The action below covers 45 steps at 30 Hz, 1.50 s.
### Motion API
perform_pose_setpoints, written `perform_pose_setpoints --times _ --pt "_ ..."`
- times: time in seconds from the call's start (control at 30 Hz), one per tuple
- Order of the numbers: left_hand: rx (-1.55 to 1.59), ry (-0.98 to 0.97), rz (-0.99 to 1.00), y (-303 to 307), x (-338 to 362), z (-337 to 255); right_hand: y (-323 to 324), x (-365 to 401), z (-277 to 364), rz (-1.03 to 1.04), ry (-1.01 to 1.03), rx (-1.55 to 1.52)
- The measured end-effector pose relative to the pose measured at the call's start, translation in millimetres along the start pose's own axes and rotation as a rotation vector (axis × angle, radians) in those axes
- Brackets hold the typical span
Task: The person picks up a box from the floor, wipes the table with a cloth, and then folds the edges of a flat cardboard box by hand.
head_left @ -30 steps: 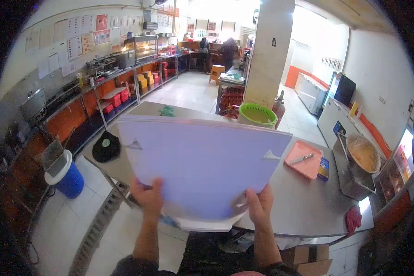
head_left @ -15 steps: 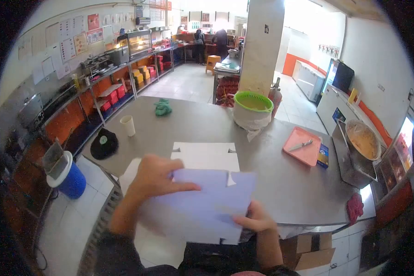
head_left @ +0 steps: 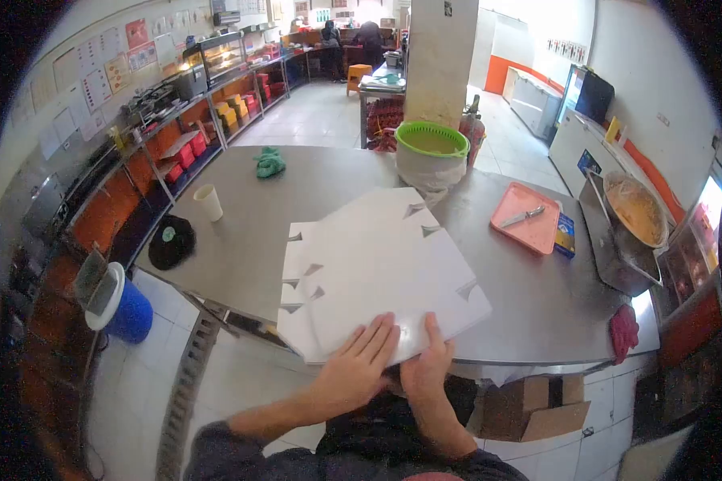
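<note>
White flat cardboard box blanks with slits cut in their edges lie overlapped on the steel table. The upper one sits turned at an angle over another whose slotted left edge shows beneath. My left hand rests on the near edge, fingers straight and flat on the card. Just to its right, my right hand grips the near corner, thumb on top and the other fingers hidden underneath.
On the steel table are a green-rimmed basket, a pink tray with a knife, a cup, a green cloth and a black item. A metal pan stands right.
The blank that was lifted and tilted in both hands now lies on the other one. My left hand has moved from its upper left side to the near edge, and its fingers have flattened.
</note>
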State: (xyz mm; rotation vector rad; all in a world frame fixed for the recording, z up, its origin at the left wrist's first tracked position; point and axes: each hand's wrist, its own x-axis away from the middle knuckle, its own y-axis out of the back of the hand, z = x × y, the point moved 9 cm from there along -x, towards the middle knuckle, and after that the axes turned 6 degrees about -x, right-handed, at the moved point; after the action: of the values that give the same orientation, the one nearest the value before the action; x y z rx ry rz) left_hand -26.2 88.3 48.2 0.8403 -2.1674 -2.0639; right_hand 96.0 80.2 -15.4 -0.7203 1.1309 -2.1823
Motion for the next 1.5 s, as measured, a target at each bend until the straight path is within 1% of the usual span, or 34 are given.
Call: perform_pose_setpoints --times 0.03,0.1,0.17,0.2,0.23,0.3,0.33,0.37,0.4,0.43,0.5,0.53,0.57,0.63,0.67,0.73,0.77,0.83,0.87,0.97,1.03,1.07,1.1,1.13,1.17,1.2,1.23,1.27,1.3,1.33,1.37,1.4,1.47,1.5 --pt "0.002 0.005 0.01 -20.2 6.5 7.5 6.0 3.6 -9.1 -0.006 -0.032 0.012" --pt "0.01 0.089 -0.187 -32.2 19.5 32.3 20.8 8.9 -23.1 -0.016 -0.07 0.023" --pt "0.026 0.137 -0.189 -27.0 24.4 40.0 49.5 13.3 -39.8 -0.068 -0.142 0.311" --pt "0.039 0.173 -0.195 -22.4 24.8 44.6 49.3 9.6 -34.9 0.023 0.014 0.499" --pt "0.041 0.173 -0.188 -16.8 23.3 43.8 57.8 6.4 -35.3 0.016 0.01 0.498" --pt "0.001 0.217 -0.096 -10.0 24.1 45.0 12.0 31.2 31.8 0.006 0.722 0.779" --pt "-0.001 0.219 -0.087 -7.8 23.2 47.2 11.3 27.9 35.1 0.002 0.714 0.777" --pt "-0.054 0.186 -0.016 -11.5 19.5 46.4 -3.3 41.8 53.5 -0.024 1.035 1.007" --pt "-0.102 0.152 0.055 -17.4 17.8 43.5 -11.7 48.6 63.0 -0.027 1.192 1.13" --pt "-0.096 0.152 0.059 -20.9 18.1 42.5 -19.1 56.1 71.0 -0.052 1.358 1.245" --pt "-0.008 0.154 -0.198 -6.1 18.9 42.9 -45.2 39.7 3.6 0.959 0.731 1.54" --pt "-0.003 0.149 -0.197 -6.6 19.6 43.3 -48.2 47.0 -5.3 1.093 0.707 1.624" --pt "-0.047 0.131 -0.147 -10.7 22.0 43.1 -44.0 44.6 -6.1 1.088 0.704 1.63" --pt "-0.088 0.123 -0.104 -12.0 24.8 44.0 -39.1 45.6 -12.6 1.187 0.837 1.709" --pt "-0.082 0.136 -0.07 -9.7 25.5 43.9 -39.9 43.5 -10.6 1.198 0.836 1.711" --pt "-0.073 0.16 -0.038 -1.4 25.2 40.5 -41.6 37.8 -13.8 1.288 0.665 1.786" --pt "-0.074 0.157 0.02 -0.1 24.0 37.7 -48.5 36.9 -10.3 1.297 0.666 1.786" --pt "-0.077 0.153 0.075 -1.9 23.6 40.7 -49.7 37.1 -22.3 1.465 0.483 1.913" --pt "-0.034 0.147 0.084 -4.7 23.2 43.5 -50.6 31.5 -24.6 1.467 0.488 1.913" --pt "0.042 0.118 0.132 -13.8 17.3 56.3 -54.1 15.4 -37.1 1.533 0.375 1.911" --pt "0.081 0.102 0.166 -13.7 8.1 64.6 -65.4 10.6 -45.3 1.714 0.188 1.97" --pt "0.097 0.095 0.23 -15.5 2.3 68.9 -73.9 0.6 -46.4 1.72 0.186 1.971" --pt "0.114 0.087 0.296 -16.8 -2.8 72.9 -75.5 -6.4 -50.8 1.769 0.016 1.895" --pt "0.117 0.09 0.296 -11.2 -9.9 79.2 -76.2 -10.0 -54.9 1.809 -0.152 1.813" --pt "0.241 0.112 0.373 -11.7 -15.4 85.5 -81.6 -15.5 -56.7 1.812 -0.155 1.813" --pt "0.365 0.131 0.447 -12.8 -19.5 90.1 -83.9 -19.4 -59.1 1.808 -0.243 1.789" --pt "0.364 0.131 0.444 -10.9 -25.6 95.4 -84.8 -22.7 -61.3 1.801 -0.33 1.766" --pt "0.356 0.161 0.54 -20.7 -27.0 101.7 -85.1 -28.9 -64.7 1.801 -0.328 1.769" --pt "0.348 0.19 0.635 -32.0 -26.6 108.4 -80.8 -33.1 -70.9 1.817 -0.424 1.694" --pt "0.349 0.187 0.632 -45.0 -29.0 120.0 -75.5 -37.8 -77.3 1.83 -0.519 1.618" --pt "0.495 0.181 0.708 -69.1 -26.9 129.9 -72.3 -41.5 -82.0 1.842 -0.611 1.542" --pt "0.643 0.175 0.781 -74.3 -26.9 127.7 -71.2 -47.9 -85.6 1.845 -0.612 1.548" --pt "0.708 0.187 0.823 -77.7 -29.4 129.2 -58.1 -53.9 -93.9 1.664 -0.91 1.443" --pt "0.765 0.194 0.862 -76.3 -31.2 126.6 -58.1 -55.6 -96.2 1.67 -0.911 1.445"
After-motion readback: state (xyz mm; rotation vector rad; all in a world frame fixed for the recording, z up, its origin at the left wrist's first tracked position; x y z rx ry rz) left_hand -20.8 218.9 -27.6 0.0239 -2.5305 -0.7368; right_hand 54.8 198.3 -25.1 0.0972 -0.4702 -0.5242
